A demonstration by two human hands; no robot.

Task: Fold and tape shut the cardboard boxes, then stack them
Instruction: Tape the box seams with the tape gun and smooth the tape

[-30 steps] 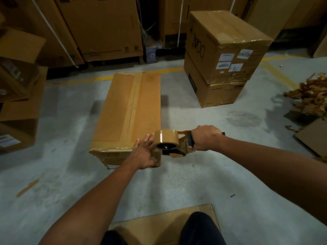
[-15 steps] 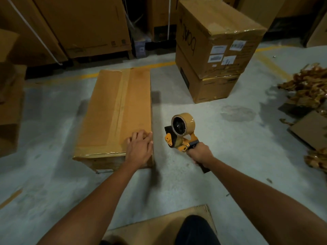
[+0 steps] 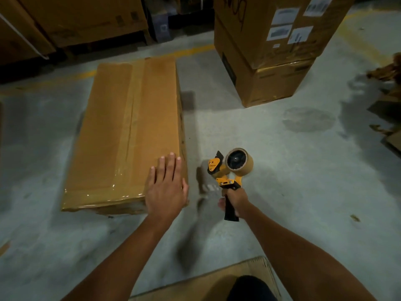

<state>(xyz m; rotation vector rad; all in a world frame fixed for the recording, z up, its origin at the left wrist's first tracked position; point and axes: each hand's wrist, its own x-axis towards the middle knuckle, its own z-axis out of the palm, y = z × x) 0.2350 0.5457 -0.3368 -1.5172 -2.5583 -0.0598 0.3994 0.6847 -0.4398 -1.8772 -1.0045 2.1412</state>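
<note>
A long flat cardboard box (image 3: 121, 131) lies on the concrete floor, with brown tape along its centre seam and across its near end. My left hand (image 3: 166, 187) lies flat with straight fingers on the box's near right corner. My right hand (image 3: 233, 202) grips the black handle of a yellow tape dispenser (image 3: 230, 170), held upright in the air just right of the box, its brown roll facing up.
Two stacked, taped boxes (image 3: 271, 51) with white labels stand at the back right. Large cartons (image 3: 76, 20) line the back wall. Cardboard scraps (image 3: 388, 101) lie at the right edge. A flat cardboard sheet (image 3: 208, 283) lies under my knee at the bottom.
My right hand has pulled the tape dispenser off the box's near end and swung it upright to the right. My left hand has flattened on the box corner. The view has moved closer.
</note>
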